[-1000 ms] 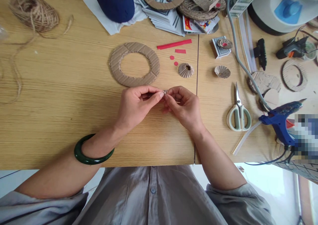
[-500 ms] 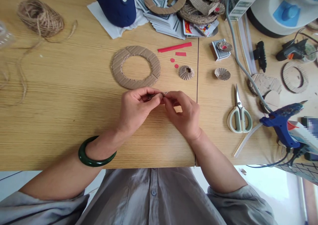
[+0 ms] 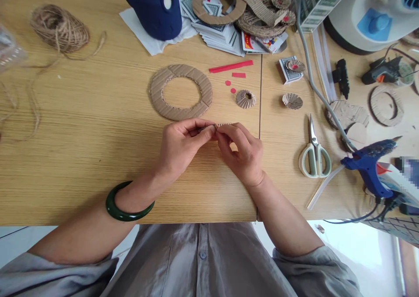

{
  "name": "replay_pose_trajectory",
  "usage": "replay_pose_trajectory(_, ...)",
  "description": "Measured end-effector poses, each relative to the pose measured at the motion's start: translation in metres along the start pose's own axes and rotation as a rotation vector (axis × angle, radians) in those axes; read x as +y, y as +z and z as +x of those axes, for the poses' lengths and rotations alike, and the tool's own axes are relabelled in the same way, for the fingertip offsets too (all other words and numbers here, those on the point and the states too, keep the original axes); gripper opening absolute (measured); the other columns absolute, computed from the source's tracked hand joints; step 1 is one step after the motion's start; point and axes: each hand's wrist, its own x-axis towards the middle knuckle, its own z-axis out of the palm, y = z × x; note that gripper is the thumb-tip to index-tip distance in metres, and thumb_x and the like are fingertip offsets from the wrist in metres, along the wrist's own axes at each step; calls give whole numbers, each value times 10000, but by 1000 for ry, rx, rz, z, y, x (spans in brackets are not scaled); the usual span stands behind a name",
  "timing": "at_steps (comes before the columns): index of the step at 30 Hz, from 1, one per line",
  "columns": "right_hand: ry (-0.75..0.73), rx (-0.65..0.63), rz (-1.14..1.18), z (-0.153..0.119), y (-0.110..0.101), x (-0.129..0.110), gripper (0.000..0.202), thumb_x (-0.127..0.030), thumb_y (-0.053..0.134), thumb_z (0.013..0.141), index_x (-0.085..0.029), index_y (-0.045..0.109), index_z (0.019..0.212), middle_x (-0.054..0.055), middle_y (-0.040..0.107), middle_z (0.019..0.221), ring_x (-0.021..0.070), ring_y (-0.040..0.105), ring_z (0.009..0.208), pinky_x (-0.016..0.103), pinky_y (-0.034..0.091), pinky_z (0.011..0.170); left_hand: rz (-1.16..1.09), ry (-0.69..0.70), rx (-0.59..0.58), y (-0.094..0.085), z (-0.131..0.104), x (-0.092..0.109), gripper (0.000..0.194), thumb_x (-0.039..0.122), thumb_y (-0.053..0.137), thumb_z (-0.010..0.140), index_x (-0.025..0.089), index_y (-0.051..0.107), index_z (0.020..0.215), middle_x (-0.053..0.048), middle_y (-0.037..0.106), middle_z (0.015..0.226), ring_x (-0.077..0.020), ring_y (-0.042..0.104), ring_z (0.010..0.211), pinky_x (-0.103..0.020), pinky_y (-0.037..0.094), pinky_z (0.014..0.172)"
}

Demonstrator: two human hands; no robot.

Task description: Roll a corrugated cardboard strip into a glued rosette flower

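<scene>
Between my two hands is a small strip of corrugated cardboard, mostly covered by the fingers; only its ridged edge shows. My left hand pinches one end of it, thumb against forefinger. My right hand pinches it from the other side, fingertips almost touching the left ones. Just beyond the hands lies a flat cardboard ring. A pleated cardboard rosette rests nearby, with two red paper dots, a short red strip and a long red strip behind it.
To the right are scissors, a blue glue gun, a grey cable and another pleated rosette. Playing cards, a navy cap and a twine ball stand at the back. A white machine fills the far right corner.
The view has shifted slightly, so things on the table sit a little lower. Both hands keep their pinch, and a little more of the cardboard's ridged edge shows.
</scene>
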Motion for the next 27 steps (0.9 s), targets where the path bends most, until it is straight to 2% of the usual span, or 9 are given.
replay_pose_trajectory(7, -8, 20, 10, -1, 0, 2, 153, -229, 512, 1044, -235, 650, 979, 15, 678, 862, 121, 614, 718, 272, 487, 635, -25, -9, -48, -1, 1, -1, 50, 267, 825, 789, 246, 826, 834, -9, 801, 834, -179, 767, 800, -303, 648, 800)
replay_pose_trajectory(15, 17, 19, 48, -1, -2, 3, 172, -229, 505, 1047, -236, 658, 967, 23, 692, 866, 129, 630, 731, 279, 502, 642, -30, -31, -109, -3, 4, -2, 162, 343, 874, 760, 251, 835, 887, -34, 820, 933, -210, 779, 886, -330, 653, 847)
replay_pose_trajectory(22, 37, -36, 95, -1, -2, 8, 197, -246, 499, 1044, -240, 684, 975, 40, 722, 915, 154, 660, 807, 311, 523, 698, 38, -9, -67, -4, 4, -2, 124, 373, 877, 758, 277, 834, 824, -24, 815, 871, -212, 769, 822, -334, 650, 798)
replay_pose_trajectory(27, 103, -19, 203, 1, -2, 5, 153, -251, 543, 1021, -225, 692, 1002, 31, 720, 907, 132, 649, 761, 281, 538, 682, 50, 22, -40, -4, 4, 1, 55, 345, 836, 818, 291, 829, 818, -6, 806, 828, -184, 761, 791, -293, 625, 779)
